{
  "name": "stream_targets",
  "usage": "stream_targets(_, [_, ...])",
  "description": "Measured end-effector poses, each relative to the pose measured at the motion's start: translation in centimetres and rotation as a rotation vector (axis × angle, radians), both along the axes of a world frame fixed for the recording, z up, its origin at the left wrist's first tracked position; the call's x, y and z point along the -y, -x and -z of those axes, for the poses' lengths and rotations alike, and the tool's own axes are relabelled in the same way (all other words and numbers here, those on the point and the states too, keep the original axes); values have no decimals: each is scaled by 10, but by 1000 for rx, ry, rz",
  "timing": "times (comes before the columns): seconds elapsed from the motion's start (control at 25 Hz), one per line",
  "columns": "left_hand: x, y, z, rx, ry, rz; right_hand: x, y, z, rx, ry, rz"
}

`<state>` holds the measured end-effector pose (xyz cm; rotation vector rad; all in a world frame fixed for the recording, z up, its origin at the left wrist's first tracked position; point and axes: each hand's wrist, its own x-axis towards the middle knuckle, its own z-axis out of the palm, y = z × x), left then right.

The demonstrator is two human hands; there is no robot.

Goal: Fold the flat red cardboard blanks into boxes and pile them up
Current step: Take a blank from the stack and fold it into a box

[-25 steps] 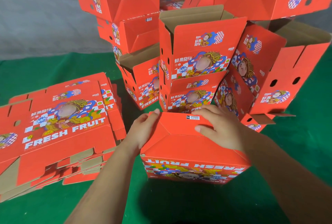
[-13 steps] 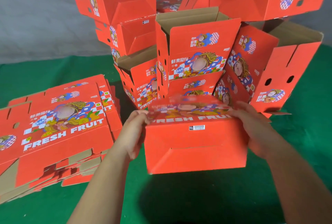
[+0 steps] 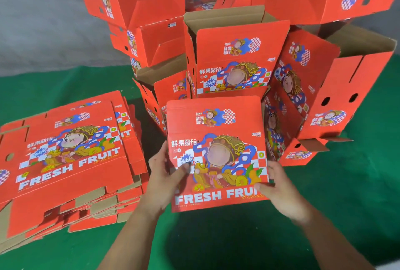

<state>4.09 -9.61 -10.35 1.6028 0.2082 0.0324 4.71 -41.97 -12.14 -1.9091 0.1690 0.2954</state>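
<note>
Both forearms are bare from the near edge of the view up to the wrists (no sleeve shows on either). The left hand (image 3: pixel 165 175) and the right hand (image 3: pixel 279 192) wear nothing: no gloves, rings or watch.

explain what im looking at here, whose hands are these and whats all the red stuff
There is no machine here. A person wears a camera on their head, so this single view looks forward and down at their own two bare hands. The left hand and the right hand each grip a side of one folded red box, printed face toward the camera, with the words FRESH FRUIT readable. To the left, on the green cloth, lies a stack of flat blanks not yet folded. Behind the held box stands a pile of finished boxes, some upright and open at the top, others tipped on their sides.
</note>
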Motion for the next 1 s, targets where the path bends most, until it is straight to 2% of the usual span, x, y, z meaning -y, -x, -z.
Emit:
stream_targets(0.12, [-3, -13, 10, 90, -93, -52, -17, -18, 9, 92, 171, 179])
stream_targets(0.24, [-1, -44, 13, 115, -250, -185, -39, -53, 3, 116, 71, 231])
stream_targets(0.36, [-8, -80, 17, 23, -398, -327, -67, -94, -2, 36, 85, 216])
stream_targets(0.48, [-11, -101, 21, 1, -286, -336, -92, -128, -4, -18, -25, 274])
stream_targets(0.6, [-20, -126, 26, 25, -124, -359, -120, -155, -1, -202, -141, 224])
stream_targets(0.68, [-37, -146, 26, -88, -106, -306, -136, -171, 1, -386, -286, 193])
stream_targets(0.76, [-54, -164, 21, -244, -30, -147, -143, -184, -1, -523, -441, 222])
stream_targets(0.8, [-58, -170, 18, -292, -21, -69, -143, -190, -1, -542, -500, 274])
stream_targets(0.88, [-55, -176, 14, -358, -120, 2, -147, -192, -1, -513, -526, 433])
stream_targets(1.0, [-25, -156, 25, -440, -187, -132, -177, -168, -4, -481, -411, 565])
